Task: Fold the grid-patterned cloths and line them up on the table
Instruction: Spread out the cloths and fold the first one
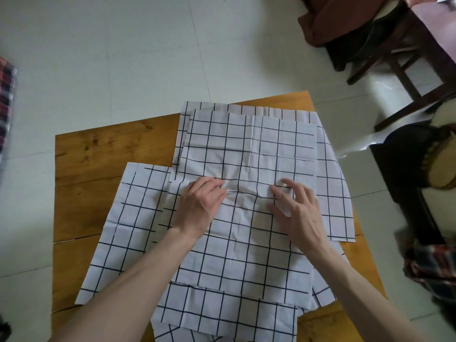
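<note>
Several white cloths with a black grid lie overlapped on a wooden table (98, 154). The top cloth (249, 149) is spread flat over the middle of the pile. Another grid cloth (133, 218) sticks out to the left beneath it. My left hand (201, 204) and my right hand (297, 211) both sit on the top cloth's middle. Their fingertips pinch the fabric, which bunches into a small ridge between them.
Dark wooden chairs (404, 70) stand on the pale tiled floor at the upper right. A plaid fabric (434, 267) lies off the table's right edge, and another plaid item (6, 95) is at the far left. Bare tabletop shows at the left.
</note>
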Motion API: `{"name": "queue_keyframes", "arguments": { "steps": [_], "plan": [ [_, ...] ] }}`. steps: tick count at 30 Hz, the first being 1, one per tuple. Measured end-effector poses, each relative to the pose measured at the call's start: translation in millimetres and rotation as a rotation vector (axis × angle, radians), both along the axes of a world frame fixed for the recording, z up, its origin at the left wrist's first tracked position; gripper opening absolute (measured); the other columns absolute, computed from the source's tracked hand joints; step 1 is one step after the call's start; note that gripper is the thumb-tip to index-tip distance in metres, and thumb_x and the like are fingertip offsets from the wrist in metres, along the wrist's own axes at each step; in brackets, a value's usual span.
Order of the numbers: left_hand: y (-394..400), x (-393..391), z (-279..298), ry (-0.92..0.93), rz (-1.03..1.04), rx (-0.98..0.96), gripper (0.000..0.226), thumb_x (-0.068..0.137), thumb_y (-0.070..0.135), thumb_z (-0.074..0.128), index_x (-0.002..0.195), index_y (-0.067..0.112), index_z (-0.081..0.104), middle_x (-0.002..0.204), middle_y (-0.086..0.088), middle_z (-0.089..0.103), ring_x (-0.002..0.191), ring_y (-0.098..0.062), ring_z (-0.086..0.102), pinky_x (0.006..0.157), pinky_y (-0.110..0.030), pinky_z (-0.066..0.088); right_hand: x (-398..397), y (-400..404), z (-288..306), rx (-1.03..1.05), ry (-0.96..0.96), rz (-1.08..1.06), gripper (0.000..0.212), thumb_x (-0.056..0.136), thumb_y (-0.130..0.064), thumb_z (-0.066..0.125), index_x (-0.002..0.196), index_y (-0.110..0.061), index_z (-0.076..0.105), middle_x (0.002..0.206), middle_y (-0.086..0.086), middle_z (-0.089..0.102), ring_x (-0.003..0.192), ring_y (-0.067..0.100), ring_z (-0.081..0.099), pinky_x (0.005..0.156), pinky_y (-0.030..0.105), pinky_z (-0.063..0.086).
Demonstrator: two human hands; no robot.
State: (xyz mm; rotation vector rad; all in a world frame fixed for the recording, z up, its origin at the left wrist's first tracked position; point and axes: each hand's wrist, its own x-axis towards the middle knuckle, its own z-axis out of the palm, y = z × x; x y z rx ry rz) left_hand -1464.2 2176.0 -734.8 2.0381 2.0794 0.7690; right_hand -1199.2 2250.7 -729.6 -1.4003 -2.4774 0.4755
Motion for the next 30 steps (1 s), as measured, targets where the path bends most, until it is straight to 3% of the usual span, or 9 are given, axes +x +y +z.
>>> {"name": "queue_keyframes", "arguments": {
  "steps": [4,7,10,14,16,22,24,30],
  "plan": [
    [-1.0,2.7,4.1,-0.010,0.007,-0.010,0.014,0.083,0.012,0.085,0.095,0.012,0.078,0.101,-0.001,0.076,0.095,-0.017,0.068,0.087,-0.027,0.049,-2.7,-1.7,-2.1,0.071,0.048,0.002,0.022,0.094,-0.027,0.075,0.115,-0.024,0.079,0.133,0.001,0.067,0.118,0.030,0.058,0.090,0.042,0.043],
    [-5.2,0.0,8.1,-0.039,-0.016,-0.022,0.017,0.086,0.012,0.080,0.102,0.012,0.076,0.104,-0.002,0.075,0.097,-0.018,0.069,0.088,-0.031,0.054,-6.1,-2.0,1.8,0.124,0.080,0.020,0.012,0.091,-0.024,0.080,0.103,-0.023,0.081,0.118,-0.005,0.072,0.104,0.026,0.061,0.087,0.036,0.040],
    [-8.3,-6.3,16.6,-0.023,-0.069,-0.020,0.019,0.088,0.010,0.077,0.106,0.011,0.074,0.099,-0.001,0.077,0.091,-0.017,0.072,0.087,-0.024,0.050,-5.2,-1.2,7.1,0.141,0.115,0.034,0.005,0.094,-0.024,0.078,0.098,-0.020,0.079,0.107,-0.007,0.073,0.096,0.022,0.061,0.087,0.030,0.035],
    [-7.0,-17.9,29.2,0.026,-0.143,-0.011,0.025,0.082,0.007,0.086,0.104,0.011,0.074,0.085,0.000,0.076,0.070,-0.014,0.072,0.071,-0.023,0.054,1.0,5.1,18.5,0.190,0.075,0.072,0.015,0.099,-0.031,0.067,0.094,-0.017,0.071,0.093,-0.005,0.070,0.084,0.022,0.062,0.082,0.030,0.040],
    [-4.0,-23.3,38.1,0.044,-0.167,0.006,0.028,0.080,0.007,0.087,0.105,0.011,0.076,0.086,0.000,0.077,0.071,-0.015,0.073,0.070,-0.024,0.055,5.1,10.8,26.7,0.197,0.059,0.129,0.015,0.102,-0.029,0.065,0.094,-0.016,0.068,0.087,-0.004,0.067,0.077,0.023,0.062,0.077,0.035,0.045],
    [7.1,-40.7,65.5,0.109,-0.181,-0.058,0.035,0.075,-0.002,0.087,0.107,0.008,0.076,0.090,-0.004,0.069,0.078,-0.021,0.067,0.069,-0.030,0.057,11.1,34.7,51.0,0.206,0.019,0.265,0.019,0.105,-0.028,0.057,0.107,-0.015,0.071,0.089,-0.002,0.067,0.079,0.025,0.063,0.078,0.039,0.049],
    [13.3,-47.3,73.1,0.135,-0.155,-0.109,0.030,0.075,-0.002,0.087,0.099,0.009,0.074,0.090,-0.003,0.063,0.078,-0.020,0.063,0.069,-0.029,0.055,7.8,45.6,62.0,0.235,-0.006,0.263,0.025,0.105,-0.030,0.054,0.110,-0.016,0.074,0.088,-0.002,0.067,0.079,0.025,0.063,0.080,0.036,0.046],
    [41.3,-67.6,114.3,0.117,-0.086,-0.081,0.017,0.078,0.006,0.088,0.086,0.008,0.073,0.086,-0.003,0.062,0.077,-0.019,0.062,0.063,-0.026,0.055,-10.9,76.3,118.8,0.360,0.027,0.206,0.015,0.102,-0.021,0.066,0.104,-0.017,0.080,0.090,-0.003,0.075,0.080,0.027,0.068,0.078,0.040,0.051]
  ]
}}
